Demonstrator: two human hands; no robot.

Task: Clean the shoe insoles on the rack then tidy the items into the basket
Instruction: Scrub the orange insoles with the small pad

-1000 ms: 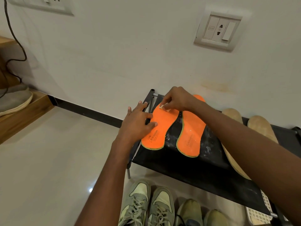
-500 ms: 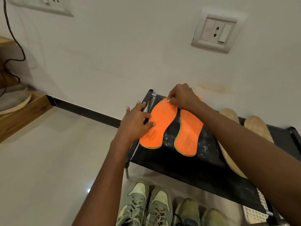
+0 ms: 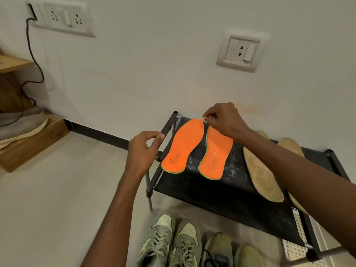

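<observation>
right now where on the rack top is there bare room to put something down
Free: the front strip of the black rack top, below the heels of the orange insoles and left of the tan insoles. Narrower: the dusty gap between those pairs. Crowded: the back edge, where the right hand pinches a small pale scrap.

Rack top crowded at the back, open at the front

Two orange insoles (image 3: 196,149) and two tan insoles (image 3: 264,170) fill the rear of the black rack shelf (image 3: 221,195); the near strip (dusted with white specks) lies bare. The wall (image 3: 154,74) blocks behind, the right hand (image 3: 223,118) hangs over the orange toes, and the left hand (image 3: 142,151) sits beside the rack's left rail.
</observation>
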